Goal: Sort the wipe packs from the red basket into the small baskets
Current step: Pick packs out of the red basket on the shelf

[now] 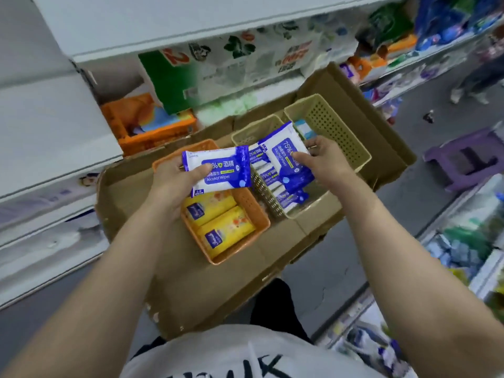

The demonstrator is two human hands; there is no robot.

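Because the blue alcohol packs belonged together, the left hand (174,178) gripped one blue pack (216,169) flat above the orange basket (240,238) of yellow packs (218,222), while the right hand (324,159) pinched another blue pack (289,156) upright over the middle beige basket (268,199), already holding blue ones.

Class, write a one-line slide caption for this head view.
Both hands, left and right, hold blue alcohol wipe packs above small baskets.

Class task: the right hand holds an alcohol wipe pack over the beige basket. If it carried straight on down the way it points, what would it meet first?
Probably the alcohol wipe packs already standing in the beige basket beneath the right hand; depth is unclear.
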